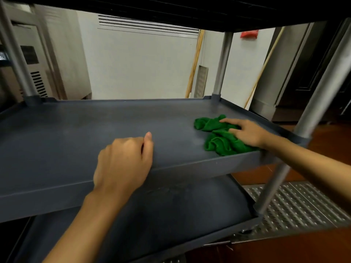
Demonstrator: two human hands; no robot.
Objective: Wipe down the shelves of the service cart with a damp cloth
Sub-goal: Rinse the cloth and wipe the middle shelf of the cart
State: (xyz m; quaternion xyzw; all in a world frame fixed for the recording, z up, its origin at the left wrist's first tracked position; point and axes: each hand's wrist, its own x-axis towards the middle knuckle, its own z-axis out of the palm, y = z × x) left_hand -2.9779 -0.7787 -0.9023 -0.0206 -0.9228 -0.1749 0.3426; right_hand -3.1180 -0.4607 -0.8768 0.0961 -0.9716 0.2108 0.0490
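Green cloth [218, 147] pressed by straight-fingered right hand [247, 133], right side of middle shelf [85, 126], near rim seemingly gripped by curled left hand [121, 162]

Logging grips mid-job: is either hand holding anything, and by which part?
The left hand grips the middle shelf by its front rim. The right hand presses straight fingers on the green cloth, holding nothing.

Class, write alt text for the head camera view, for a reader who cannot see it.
A person's right hand presses a crumpled green cloth onto the middle shelf of a dark grey service cart, near its right end. The left hand rests curled on the shelf's front rim. A lower shelf shows beneath.
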